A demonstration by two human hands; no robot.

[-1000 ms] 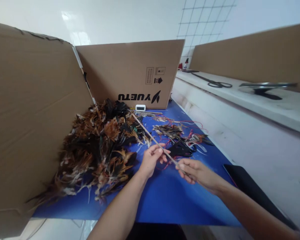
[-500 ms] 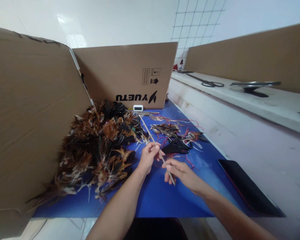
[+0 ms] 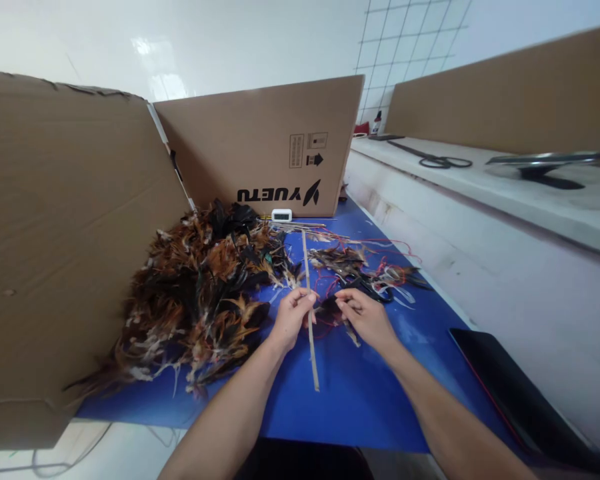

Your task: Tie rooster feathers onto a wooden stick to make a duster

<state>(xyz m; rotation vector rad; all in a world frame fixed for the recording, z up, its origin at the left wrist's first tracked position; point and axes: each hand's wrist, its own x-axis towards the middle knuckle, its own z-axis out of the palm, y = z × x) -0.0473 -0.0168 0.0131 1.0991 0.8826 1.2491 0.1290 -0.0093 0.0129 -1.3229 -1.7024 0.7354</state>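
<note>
"What stands at the far left?"

"A cardboard panel (image 3: pixel 70 247), with a heap of feathers (image 3: pixel 195 300) beside it on the blue table (image 3: pixel 365 413). They're brown, rust and black, with pale fluffy ends."

"And behind the heap?"

"A carton (image 3: pixel 260 153), its YUETU print upside down. A small white timer (image 3: pixel 281 215) sits at its foot."

"Now the hands?"

"The left hand (image 3: pixel 295 320) comes first, just right of the heap. Its thumb and fingers are clamped on a thin stick (image 3: pixel 314 360), which is over the table and points away from the person, its near end sticking out below the fingers."

"And the right hand (image 3: pixel 365 317)?"

"It's near the left one, but apart from it. Thumb and fingertips are pinched together on what looks like a dark feather (image 3: pixel 330 309), whose outline is blurred."

"What lies about that hand?"

"Loose feathers (image 3: pixel 337 259) beyond it, then black scissors (image 3: pixel 387 293), partly hidden by the hand, and a tangle of red string (image 3: pixel 405 244)."

"Further right?"

"A flat black pad (image 3: pixel 510 380) near the table's edge, and past that a white ledge (image 3: pixel 545 207) with another pair of scissors (image 3: pixel 445 162) on it."
</note>
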